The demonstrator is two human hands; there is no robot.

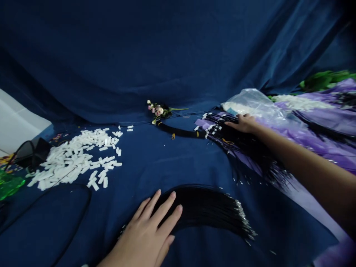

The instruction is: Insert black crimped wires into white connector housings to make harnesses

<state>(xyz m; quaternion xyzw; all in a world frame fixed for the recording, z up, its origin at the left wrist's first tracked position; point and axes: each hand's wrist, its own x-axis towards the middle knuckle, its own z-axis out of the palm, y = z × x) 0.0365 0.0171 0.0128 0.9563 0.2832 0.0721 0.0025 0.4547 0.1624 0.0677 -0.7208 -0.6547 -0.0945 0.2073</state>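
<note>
Two hands [147, 231], two black wire bundles [211, 207]

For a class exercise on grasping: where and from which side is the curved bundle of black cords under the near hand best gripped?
Probably mid-arc on the bundle of black cords, from above, beside the left hand: there the strands lie packed together, while the metal-tipped ends fan loose.

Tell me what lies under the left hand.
The left hand rests flat on one end of a curved bundle of black cords, which lies on the blue cloth. The cord ends under the palm are covered.
</note>
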